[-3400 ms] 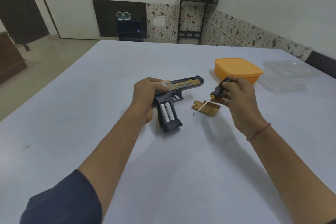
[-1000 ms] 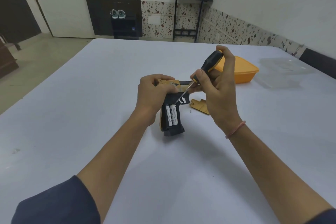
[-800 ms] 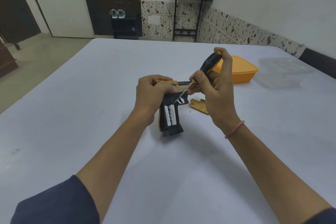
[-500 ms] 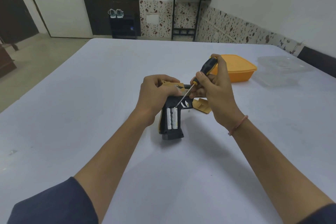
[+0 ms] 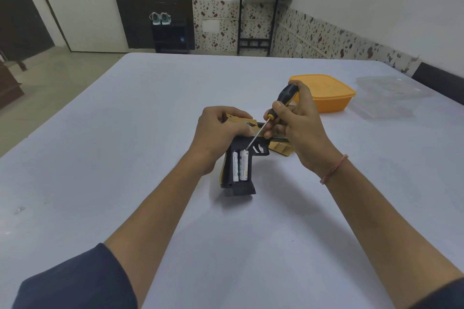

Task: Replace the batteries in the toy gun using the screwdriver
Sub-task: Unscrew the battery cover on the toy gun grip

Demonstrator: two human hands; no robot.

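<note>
Head view: toy gun (image 5: 240,187) under left grip (image 5: 218,130), screwdriver (image 5: 287,94) tip against battery (image 5: 243,165)

Left arm (image 5: 150,208): I see it enter frame at 7 o'clock, dark sleeve (image 5: 75,281) ending near elbow, bare forearm angled toward centre. Left hand (image 5: 221,130): palm down, fingers curled over top of toy gun (image 5: 241,188), gripping it. Right arm (image 5: 376,213): enters at 5 o'clock, forearm bare, thin pink thread (image 5: 334,169) round wrist. Right hand (image 5: 298,130): just beside left hand, at its 3 o'clock, back toward me. Thumb presses lower end of screwdriver (image 5: 287,94) handle, fingers wrapped behind it.
</note>
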